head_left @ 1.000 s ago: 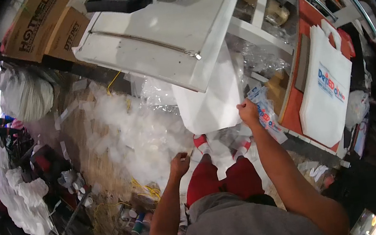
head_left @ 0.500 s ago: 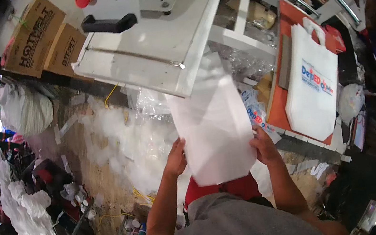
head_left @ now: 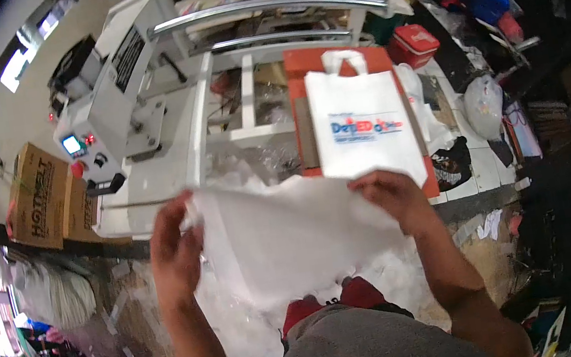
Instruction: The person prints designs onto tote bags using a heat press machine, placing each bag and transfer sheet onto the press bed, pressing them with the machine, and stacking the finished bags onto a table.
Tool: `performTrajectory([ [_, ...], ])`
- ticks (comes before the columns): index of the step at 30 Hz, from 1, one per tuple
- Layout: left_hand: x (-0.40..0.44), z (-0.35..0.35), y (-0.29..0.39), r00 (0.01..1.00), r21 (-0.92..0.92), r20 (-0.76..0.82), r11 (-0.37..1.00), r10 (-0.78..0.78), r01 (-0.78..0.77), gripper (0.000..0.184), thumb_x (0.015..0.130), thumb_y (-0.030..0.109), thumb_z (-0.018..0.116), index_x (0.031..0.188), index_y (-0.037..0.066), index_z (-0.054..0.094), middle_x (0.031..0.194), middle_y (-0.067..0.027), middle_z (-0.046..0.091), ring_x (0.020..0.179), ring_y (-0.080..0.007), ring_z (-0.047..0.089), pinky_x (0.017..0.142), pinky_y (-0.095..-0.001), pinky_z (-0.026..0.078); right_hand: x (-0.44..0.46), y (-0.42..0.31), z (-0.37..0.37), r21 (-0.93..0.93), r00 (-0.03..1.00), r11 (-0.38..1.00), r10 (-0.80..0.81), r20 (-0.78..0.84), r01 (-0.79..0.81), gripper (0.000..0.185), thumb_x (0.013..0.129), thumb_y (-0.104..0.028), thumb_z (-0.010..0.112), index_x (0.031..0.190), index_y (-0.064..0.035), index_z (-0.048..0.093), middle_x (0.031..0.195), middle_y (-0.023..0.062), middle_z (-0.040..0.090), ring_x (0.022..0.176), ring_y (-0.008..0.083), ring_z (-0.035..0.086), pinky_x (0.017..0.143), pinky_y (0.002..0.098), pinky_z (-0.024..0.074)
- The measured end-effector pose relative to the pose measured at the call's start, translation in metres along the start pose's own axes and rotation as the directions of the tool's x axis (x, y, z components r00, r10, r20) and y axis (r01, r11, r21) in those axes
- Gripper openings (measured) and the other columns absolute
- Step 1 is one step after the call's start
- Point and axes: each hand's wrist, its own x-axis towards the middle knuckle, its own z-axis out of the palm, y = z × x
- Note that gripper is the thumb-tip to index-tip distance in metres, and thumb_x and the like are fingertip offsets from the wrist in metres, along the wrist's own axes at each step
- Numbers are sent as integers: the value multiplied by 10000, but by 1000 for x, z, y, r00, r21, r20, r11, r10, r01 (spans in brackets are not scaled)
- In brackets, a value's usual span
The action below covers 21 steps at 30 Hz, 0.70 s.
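Note:
A plain white tote bag point(head_left: 286, 233), slightly blurred, is stretched between my two hands in front of my body. My left hand point(head_left: 176, 241) pinches its upper left corner, and my right hand point(head_left: 394, 196) grips the upper right edge. Its visible side carries no print. Just beyond my right hand lies a flat white printed tote bag point(head_left: 369, 152) with red and blue lettering, its handle pointing away from me. Under that one is an orange board point(head_left: 295, 64). The white press machine point(head_left: 101, 142), with a lit display and black handle, stands beyond my left hand.
Cardboard boxes point(head_left: 40, 198) stand left of the machine. Metal rails point(head_left: 269, 7) cross the far side. A red box point(head_left: 415, 45) and a clear plastic bag point(head_left: 485, 109) are at the right. White material point(head_left: 241, 331) covers the floor by my feet.
My view has swung toward the right and up. The white bag, earlier hanging lengthwise with my hands at its lower sides, is now raised and spread wider, with my hands farther apart.

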Motion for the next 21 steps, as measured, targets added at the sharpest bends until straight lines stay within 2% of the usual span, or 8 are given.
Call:
performTrajectory([
  [4, 81, 87, 84, 968, -110, 40, 964, 247, -241, 394, 914, -29, 541, 1308, -14, 540, 1252, -124, 592, 1003, -151, 610, 835, -257, 513, 20, -80, -80, 123, 930, 930, -322, -178, 345, 254, 945, -71, 629, 1192, -14, 641, 1060, 75, 682, 969, 122, 612, 858, 278, 485],
  [7, 68, 158, 140, 741, -214, -214, 710, 636, -671, 407, 886, -81, 502, 1287, -40, 558, 1288, -126, 592, 890, -108, 595, 741, -232, 499, -10, -123, -115, -94, 671, 744, -643, -369, 662, 304, 922, -18, 626, 1225, -12, 624, 1086, 112, 668, 927, 150, 627, 808, 287, 497],
  [8, 71, 170, 139, 736, -214, -210, 704, 643, -677, 407, 886, -81, 502, 1287, -40, 558, 1288, -126, 592, 890, -108, 595, 741, -232, 499, -14, -120, -136, -392, 486, 569, -822, -297, 723, 337, 901, 7, 628, 1236, -21, 623, 1091, 125, 662, 888, 158, 624, 773, 294, 500],
  [9, 78, 182, 130, 587, 20, -261, 612, 766, -790, 444, 850, -90, 493, 1286, -43, 560, 1264, -120, 613, 890, -121, 583, 777, -245, 488, -17, -117, -152, -642, 299, 326, -942, -154, 694, 372, 881, 32, 631, 1248, -29, 622, 1096, 139, 655, 849, 165, 621, 737, 301, 503],
  [10, 87, 192, 115, 418, 257, -267, 482, 868, -837, 480, 814, -100, 484, 1284, -45, 563, 1239, -115, 635, 891, -134, 572, 813, -259, 477, -14, -107, -161, -643, 294, 324, -943, -157, 694, 372, 881, 32, 631, 1248, -29, 622, 1096, 139, 655, 849, 165, 621, 737, 301, 503],
  [12, 125, 214, 70, 326, 667, 101, 180, 940, -723, 624, 744, -92, 473, 1346, 34, 578, 929, -83, 680, 950, -243, 503, 958, -377, 391, 8, -65, -175, -690, 487, 515, -833, -263, 508, 404, 881, 10, 605, 1282, -39, 608, 1071, 152, 655, 807, 187, 620, 711, 301, 502],
  [16, 185, 264, -84, 890, 725, 243, 538, 386, -431, 588, 798, -19, 511, 1365, 125, 575, 1130, -310, 555, 1108, -399, 542, 984, -467, 446, 57, 43, -203, -458, 909, 887, -147, -389, -53, 446, 868, -71, 568, 1311, -25, 585, 953, 180, 668, 760, 205, 623, 679, 297, 498],
  [21, 157, 265, -226, 935, 855, 349, 391, 53, -341, 437, 846, 133, 539, 1270, 116, 642, 1084, -280, 632, 1016, -414, 619, 903, -485, 510, 62, 200, -215, -469, 976, 883, -85, -201, -19, 485, 801, -122, 606, 1275, -15, 607, 824, 201, 686, 732, 298, 659, 724, 398, 525],
])
